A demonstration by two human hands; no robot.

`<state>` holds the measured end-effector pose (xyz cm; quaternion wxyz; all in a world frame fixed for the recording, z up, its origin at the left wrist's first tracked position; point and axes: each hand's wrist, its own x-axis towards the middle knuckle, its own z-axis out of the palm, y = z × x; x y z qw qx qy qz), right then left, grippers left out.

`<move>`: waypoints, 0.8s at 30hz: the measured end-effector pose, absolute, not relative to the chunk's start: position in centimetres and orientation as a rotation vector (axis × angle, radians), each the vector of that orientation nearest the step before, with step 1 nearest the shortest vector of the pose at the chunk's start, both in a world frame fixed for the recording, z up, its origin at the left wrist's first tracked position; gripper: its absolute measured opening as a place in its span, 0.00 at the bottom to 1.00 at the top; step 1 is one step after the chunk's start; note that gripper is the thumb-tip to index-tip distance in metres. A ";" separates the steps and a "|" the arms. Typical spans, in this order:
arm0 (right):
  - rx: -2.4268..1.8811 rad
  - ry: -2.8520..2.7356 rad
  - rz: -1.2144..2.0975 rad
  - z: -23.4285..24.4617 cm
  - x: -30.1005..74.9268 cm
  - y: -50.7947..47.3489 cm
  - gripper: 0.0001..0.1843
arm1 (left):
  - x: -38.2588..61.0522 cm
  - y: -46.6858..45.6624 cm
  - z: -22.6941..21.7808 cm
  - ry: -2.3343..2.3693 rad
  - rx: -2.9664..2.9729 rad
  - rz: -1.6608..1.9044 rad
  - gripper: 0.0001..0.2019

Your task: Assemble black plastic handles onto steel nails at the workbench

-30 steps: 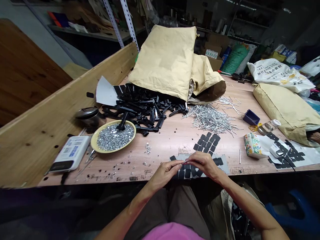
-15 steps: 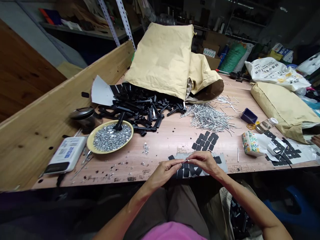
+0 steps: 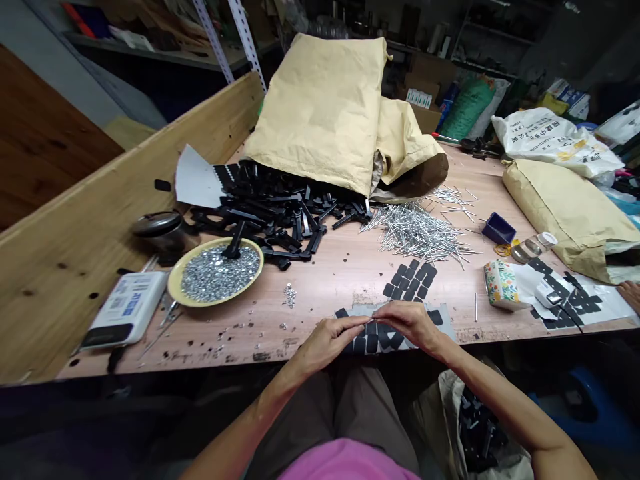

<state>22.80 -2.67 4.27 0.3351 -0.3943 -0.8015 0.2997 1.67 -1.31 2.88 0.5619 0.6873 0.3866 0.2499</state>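
Note:
My left hand (image 3: 327, 340) and my right hand (image 3: 411, 321) meet fingertip to fingertip above the table's front edge. Both are closed in a pinch around what looks like a thin metal pin (image 3: 371, 320), mostly covered by the fingers. Under them lies a grey sheet (image 3: 449, 328) bearing black rounded pads (image 3: 373, 342). More black pads (image 3: 410, 281) lie in rows just beyond. Further back is a heap of thin silver pins (image 3: 417, 231), and one loose pin (image 3: 476, 307) rests to the right of my right hand.
A yellow bowl (image 3: 173, 293) of small metal washers stands left, near a white boxy device (image 3: 125, 310). Black plastic parts (image 3: 270, 217) spill from a large paper sack (image 3: 325, 110). Rightward are a tissue box (image 3: 500, 287), a small blue box (image 3: 499, 229) and another person's hand (image 3: 630, 295).
My hands stay pinched together in nearly the same place; the right fingers now cover more of the pin. The view has shifted slightly.

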 end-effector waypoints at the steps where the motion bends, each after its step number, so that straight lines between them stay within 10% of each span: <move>1: -1.026 -2.102 0.754 4.3 22.9 -2.6 0.16 | 1.7 -1.2 2.9 0.903 1.617 0.590 0.16; 24: -1.058 -2.244 0.358 3.2 22.2 -3.2 0.13 | 2.3 -2.1 1.5 1.092 2.150 0.757 0.15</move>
